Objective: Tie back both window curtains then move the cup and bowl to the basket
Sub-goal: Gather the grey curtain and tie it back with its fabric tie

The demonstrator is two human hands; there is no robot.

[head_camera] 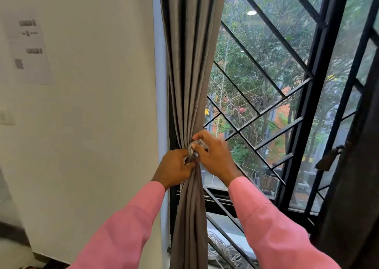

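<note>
A grey curtain (189, 68) hangs at the window's left side, gathered into a tight bundle at waist height. A pale grey tie-back strip (192, 153) wraps the bundle there. My left hand (174, 167) pinches the strip from the left. My right hand (213, 156) holds its other end from the right, fingers curled over the knot. A second, darker curtain (356, 166) hangs at the right edge with a tie-back (330, 156) around it. No cup, bowl or basket is in view.
A black diagonal window grille (266, 109) stands behind the curtain, with trees outside. A cream wall (92, 125) to the left carries a paper notice (28, 47) and a switch (7, 118). Coiled grey cable (223, 250) lies on the sill outside.
</note>
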